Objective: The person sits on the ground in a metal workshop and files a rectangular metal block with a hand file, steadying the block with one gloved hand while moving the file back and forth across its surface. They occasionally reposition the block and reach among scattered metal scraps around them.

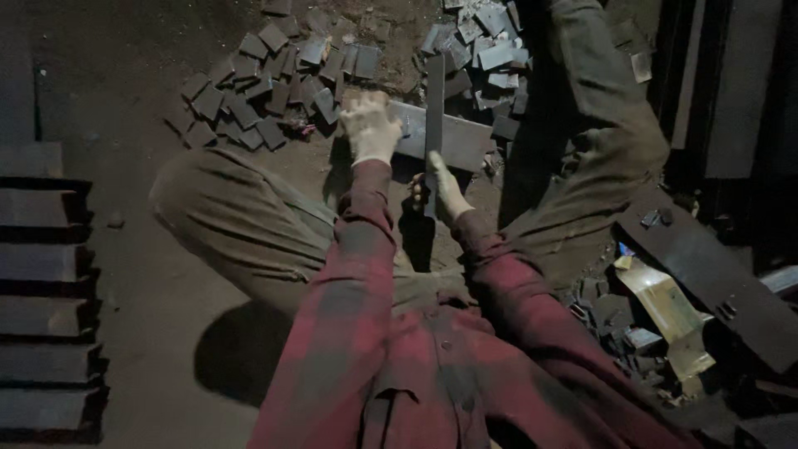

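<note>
Left hand (371,126), gloved in pale fabric, lies with its fingers curled over the left end of a flat grey metal plate (453,140); we see it pressing down on the plate rather than lifting it, the fingers bent and closed against the metal. Right hand (442,193), also gloved, is wrapped around the near end of a long narrow metal bar (434,100), the fingers closed about it. We note that the bar runs away from the right hand toward the far side and crosses the plate near its middle, lying against its upper face. The plate itself rests on the dirt floor (150,299) between the person's spread legs, just beyond the two hands.

Beyond the plate, on the far left, we see a heap of small square metal pieces (266,79) scattered flat on the ground; a second, paler heap of metal offcuts (486,46) lies on the far right, touching the far end of the bar. The sleeves (366,274) are dark red plaid, the trousers (241,224) olive. At the left edge a column of stacked dark metal sections (46,283) runs from near to far. On the right, near the person's knee, a long dark steel beam (715,274) lies aslant, with a crumpled yellowish wrapper (665,308) and further small scraps beside it. Lighting is dim, so finer surface detail cannot be told.
</note>
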Motion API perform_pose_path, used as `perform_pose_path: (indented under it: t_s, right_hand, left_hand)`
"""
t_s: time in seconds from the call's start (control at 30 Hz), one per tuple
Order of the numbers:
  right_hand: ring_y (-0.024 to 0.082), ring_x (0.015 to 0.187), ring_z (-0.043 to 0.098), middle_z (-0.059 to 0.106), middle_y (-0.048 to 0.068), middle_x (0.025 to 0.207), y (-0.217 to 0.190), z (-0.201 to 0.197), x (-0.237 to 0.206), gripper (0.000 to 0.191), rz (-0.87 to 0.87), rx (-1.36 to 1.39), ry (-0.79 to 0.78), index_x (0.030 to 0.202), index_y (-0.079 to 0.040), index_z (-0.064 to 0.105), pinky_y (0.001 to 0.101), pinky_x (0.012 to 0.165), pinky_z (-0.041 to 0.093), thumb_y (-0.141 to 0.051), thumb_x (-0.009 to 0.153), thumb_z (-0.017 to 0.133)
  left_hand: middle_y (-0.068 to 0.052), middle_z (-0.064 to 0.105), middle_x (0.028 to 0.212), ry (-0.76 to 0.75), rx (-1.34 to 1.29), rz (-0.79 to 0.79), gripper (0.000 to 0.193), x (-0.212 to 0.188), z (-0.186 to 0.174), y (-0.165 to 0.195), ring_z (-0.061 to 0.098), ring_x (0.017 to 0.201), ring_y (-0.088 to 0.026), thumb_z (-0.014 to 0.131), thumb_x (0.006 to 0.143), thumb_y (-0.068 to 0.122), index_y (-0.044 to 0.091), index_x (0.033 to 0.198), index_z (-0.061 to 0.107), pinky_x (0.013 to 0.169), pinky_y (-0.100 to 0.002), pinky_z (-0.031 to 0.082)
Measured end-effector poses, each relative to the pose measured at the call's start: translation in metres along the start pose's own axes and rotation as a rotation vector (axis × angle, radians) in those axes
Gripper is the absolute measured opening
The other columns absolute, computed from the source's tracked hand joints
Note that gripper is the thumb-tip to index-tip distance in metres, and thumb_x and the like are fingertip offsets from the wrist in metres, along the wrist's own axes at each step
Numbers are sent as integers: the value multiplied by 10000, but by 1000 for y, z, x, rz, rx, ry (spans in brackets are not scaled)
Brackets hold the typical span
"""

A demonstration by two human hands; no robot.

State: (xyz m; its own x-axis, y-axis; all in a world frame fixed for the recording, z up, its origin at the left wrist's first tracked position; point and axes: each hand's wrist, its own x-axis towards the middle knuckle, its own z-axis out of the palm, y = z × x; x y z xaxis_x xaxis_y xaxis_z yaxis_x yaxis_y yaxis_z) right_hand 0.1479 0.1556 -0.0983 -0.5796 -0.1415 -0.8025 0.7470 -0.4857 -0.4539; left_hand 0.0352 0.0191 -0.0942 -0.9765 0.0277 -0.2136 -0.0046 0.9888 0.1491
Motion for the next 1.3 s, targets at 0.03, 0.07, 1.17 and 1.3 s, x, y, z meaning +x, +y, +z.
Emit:
perform_pose_path:
  t_s: [0.03,0.07,1.17,1.3]
  right_hand:
    - [232,536,583,611,72,671,2,0,3,599,-41,-26,-7,885,-41,653,403,524,512,-626,964,555]
    - [239,524,570,609,79,667,4,-1,6,559,-81,-48,-15,877,-29,654,409,509,499,-578,966,603]
    - [127,718,636,627,29,776,7,-8,12,173,-895,-801,192,1038,31,683,398,658,518,-127,1036,612]
    - [149,724,618,631,61,789,10,-12,15,209,-788,-699,175,1017,50,652,399,636,500,-145,1029,577]
  left_hand:
    - [-92,649,1263,28,23,12,589,-4,2,5,595,1236,-297,790,805,447,157,1286,611,990,-519,468]
    - [-90,646,1244,54,50,25,656,-6,3,8,590,1221,-299,816,761,439,153,1311,602,968,-513,465]
    - [-186,743,847,91,-870,-128,233,-17,38,2,730,810,-354,769,738,137,74,962,752,707,-431,574]
    - [-164,792,824,193,-801,98,191,-19,29,3,740,767,-358,744,742,122,155,893,856,724,-430,565]
